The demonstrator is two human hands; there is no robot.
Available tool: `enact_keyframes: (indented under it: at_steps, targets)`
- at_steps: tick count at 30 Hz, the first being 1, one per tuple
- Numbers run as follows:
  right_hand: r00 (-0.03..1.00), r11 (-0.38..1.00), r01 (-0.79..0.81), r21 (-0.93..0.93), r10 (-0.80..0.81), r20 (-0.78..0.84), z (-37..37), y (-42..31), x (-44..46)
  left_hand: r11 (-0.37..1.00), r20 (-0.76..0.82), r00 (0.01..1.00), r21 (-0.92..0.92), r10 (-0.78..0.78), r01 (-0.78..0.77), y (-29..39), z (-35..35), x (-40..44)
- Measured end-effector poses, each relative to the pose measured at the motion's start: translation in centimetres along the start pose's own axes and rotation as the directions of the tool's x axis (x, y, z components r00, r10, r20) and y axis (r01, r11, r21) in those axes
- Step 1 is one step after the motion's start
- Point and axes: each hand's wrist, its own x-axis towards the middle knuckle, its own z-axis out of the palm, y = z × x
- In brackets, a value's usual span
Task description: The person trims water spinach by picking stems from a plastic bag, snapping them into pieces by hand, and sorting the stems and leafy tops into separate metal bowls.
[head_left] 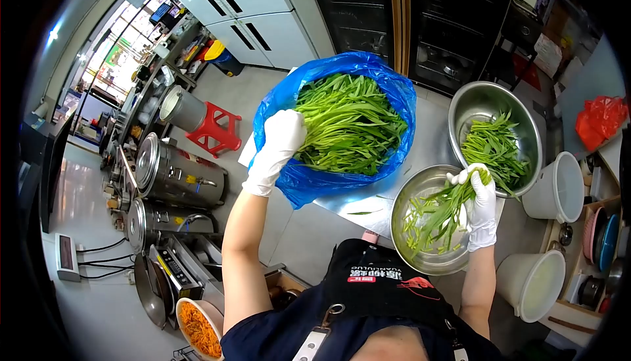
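The gloved right grip (483,206) holds a bunch of greens (453,206) over the shallow bowl (420,183), to the right of the blue bag (302,187). The left grip (281,136) is at the bag's left edge, against the heaped stems (355,118); whether its fingers pinch any, I cannot tell. A deeper bowl (476,101) with more stalks (490,141) stands right of the bag. If the right hold loosens, long leaves could slip over the shallow rim onto the worktop (430,128) under the bag. The apron (368,262) appears to read "YUANLIULUO".
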Motion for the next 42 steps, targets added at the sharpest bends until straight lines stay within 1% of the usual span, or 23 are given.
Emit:
enact_keyframes:
  at_steps: [1,2,3,4,5,7,9,10,11,13,16,18,19,21,24,27,29,33,35,36,39,40,42]
  targets:
    - [0.999,0.998,-0.04,0.039,0.04,0.004,0.2,0.0,0.0,0.99,0.072,0.995,-0.118,-0.07,0.078,0.2,-1.6,0.6]
    - [0.998,0.999,-0.049,0.011,0.049,0.033,0.1,0.1,0.1,0.952,0.172,0.976,-0.251,-0.137,0.178,0.3,-3.4,1.1]
    - [0.999,0.999,-0.044,-0.031,0.044,0.002,0.5,0.4,0.1,0.886,0.279,0.942,-0.366,-0.187,0.284,0.3,-4.9,1.4]
    - [0.997,0.997,-0.072,-0.024,0.072,0.012,0.4,0.4,0.1,0.71,0.443,0.869,-0.539,-0.219,0.453,-0.6,-5.2,1.8]
    - [0.995,0.995,-0.099,-0.017,0.099,0.024,0.5,0.4,0.1,0.559,0.473,0.865,-0.678,-0.165,0.478,-1.1,-5.3,1.8]
    - [0.987,0.987,-0.16,-0.029,0.16,-0.001,1.4,0.4,0.3,0.28,0.598,0.794,-0.748,-0.11,0.602,-1.7,-5.6,1.7]
    - [0.976,0.974,-0.217,-0.059,0.218,0.004,2.0,0.5,0.7,0.105,0.632,0.773,-0.767,-0.054,0.633,-1.7,-4.7,1.3]
    - [0.979,0.972,-0.203,-0.116,0.206,0.015,2.6,0.7,0.9,0.016,0.644,0.764,-0.764,-0.022,0.645,-1.8,-3.9,1.0]
    - [0.977,0.958,-0.212,-0.193,0.21,-0.028,3.4,0.7,1.0,-0.113,0.636,0.77,-0.762,0.052,0.637,-1.9,-2.7,0.8]
    - [0.974,0.917,-0.225,-0.33,0.217,-0.062,5.1,0.9,1.2,-0.248,0.627,0.77,-0.731,0.123,0.635,-0.6,-3.4,0.3]
    - [0.98,0.833,-0.179,-0.524,0.198,-0.02,7.1,1.3,1.5,-0.337,0.532,0.828,-0.757,0.178,0.56,0.3,-3.0,-0.4]
    - [0.983,0.788,-0.134,-0.601,0.184,0.022,8.3,1.7,1.6,-0.375,0.54,0.822,-0.735,0.182,0.565,0.8,-3.0,-0.9]
    - [0.985,0.777,-0.102,-0.621,0.166,0.046,8.7,1.9,1.6,-0.394,0.543,0.819,-0.723,0.185,0.568,0.9,-3.0,-1.1]
    - [0.99,0.755,0.04,-0.655,0.058,0.127,9.1,2.7,1.7,-0.43,0.534,0.818,-0.7,0.214,0.57,1.0,-2.7,-1.5]
    - [0.985,0.697,0.122,-0.706,0.005,0.175,10.1,2.9,1.5,-0.481,0.534,0.817,-0.67,0.218,0.566,2.2,-3.1,-2.3]
    - [0.951,0.607,0.302,-0.735,-0.141,0.274,11.6,3.5,1.2,-0.598,0.523,0.807,-0.564,0.275,0.57,3.3,-2.3,-3.0]
    - [0.869,0.498,0.494,-0.712,-0.307,0.388,12.8,4.2,1.0,-0.687,0.517,0.81,-0.481,0.279,0.544,4.6,-2.1,-3.5]
    - [0.664,0.173,0.73,-0.661,-0.409,0.626,14.8,4.6,0.8,-0.804,0.488,0.823,-0.342,0.29,0.486,7.0,-1.0,-4.3]
    - [0.6,0.127,0.781,-0.612,-0.425,0.678,15.1,5.1,1.1,-0.84,0.445,0.829,-0.255,0.339,0.48,7.8,0.0,-4.6]
    - [0.598,0.097,0.781,-0.617,-0.401,0.694,15.2,5.2,1.2,-0.861,0.508,0.811,-0.231,0.29,0.453,8.4,0.2,-4.9]
    - [0.587,0.029,0.778,-0.628,-0.39,0.71,15.0,6.3,1.3,-0.89,0.54,0.794,-0.166,0.279,0.425,9.8,0.7,-5.4]
    - [0.582,0.009,0.776,-0.63,-0.396,0.711,14.9,6.6,1.3,-0.889,0.473,0.808,-0.1,0.352,0.446,9.6,1.6,-5.5]
    - [0.603,0.018,0.755,-0.656,-0.411,0.683,14.7,7.0,1.2,-0.896,0.473,0.818,-0.118,0.328,0.427,10.3,2.0,-5.7]
